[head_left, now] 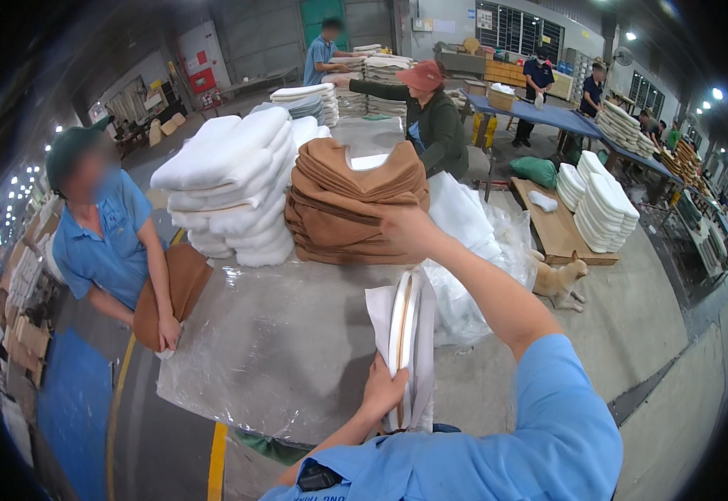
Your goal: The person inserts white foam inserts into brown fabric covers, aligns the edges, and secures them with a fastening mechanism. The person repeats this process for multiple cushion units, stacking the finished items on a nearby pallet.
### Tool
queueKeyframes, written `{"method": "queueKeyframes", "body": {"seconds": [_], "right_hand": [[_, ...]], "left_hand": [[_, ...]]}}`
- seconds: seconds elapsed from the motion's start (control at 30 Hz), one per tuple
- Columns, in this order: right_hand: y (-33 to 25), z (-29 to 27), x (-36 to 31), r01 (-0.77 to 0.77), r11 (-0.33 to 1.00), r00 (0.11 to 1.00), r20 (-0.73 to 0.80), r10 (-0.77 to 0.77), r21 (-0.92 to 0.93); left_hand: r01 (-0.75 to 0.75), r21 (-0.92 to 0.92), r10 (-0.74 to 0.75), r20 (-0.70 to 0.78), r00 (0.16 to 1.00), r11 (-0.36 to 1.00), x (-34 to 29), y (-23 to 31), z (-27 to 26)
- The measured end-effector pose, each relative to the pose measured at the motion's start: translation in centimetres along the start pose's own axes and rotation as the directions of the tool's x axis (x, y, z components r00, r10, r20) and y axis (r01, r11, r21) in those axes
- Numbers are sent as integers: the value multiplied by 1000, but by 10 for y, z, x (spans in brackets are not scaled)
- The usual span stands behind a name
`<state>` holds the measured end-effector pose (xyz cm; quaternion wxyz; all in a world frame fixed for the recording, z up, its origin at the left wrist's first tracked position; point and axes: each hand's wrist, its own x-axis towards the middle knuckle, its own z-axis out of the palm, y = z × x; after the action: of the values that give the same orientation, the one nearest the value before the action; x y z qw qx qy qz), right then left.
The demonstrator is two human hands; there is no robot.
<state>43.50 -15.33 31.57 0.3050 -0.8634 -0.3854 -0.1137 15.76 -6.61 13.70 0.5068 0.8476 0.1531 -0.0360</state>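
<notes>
My left hand [383,386] grips the near part of a white foam cushion pad [402,321] standing on its edge, with a thin brown line along it. A pale cloth or sheet [424,367] lies around the pad. My right arm stretches forward, and my right hand [410,231] is at the right side of a tall stack of brown fabric covers [343,219]. That hand is blurred, so its fingers cannot be made out. Left of the brown stack rises a pile of thick white pads [228,188].
Clear plastic covers the table [255,334]. A co-worker [101,225] at the left holds a brown cover [176,288]; another in a red cap [431,117] reaches across at the back. White padding [464,217] in plastic, a dog [560,280] and stacked white pads [602,204] are at the right.
</notes>
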Motion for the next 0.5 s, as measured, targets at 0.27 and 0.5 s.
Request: {"method": "queueKeyframes", "body": {"seconds": [0.27, 0.5], "right_hand": [[61, 61, -73, -104, 934, 916, 332, 224, -342], [19, 56, -28, -141, 988, 980, 154, 130, 61]], "left_hand": [[6, -58, -1, 75, 997, 998, 1, 0, -5], [-9, -23, 8, -13, 1000, 1000, 1, -8, -4]]}}
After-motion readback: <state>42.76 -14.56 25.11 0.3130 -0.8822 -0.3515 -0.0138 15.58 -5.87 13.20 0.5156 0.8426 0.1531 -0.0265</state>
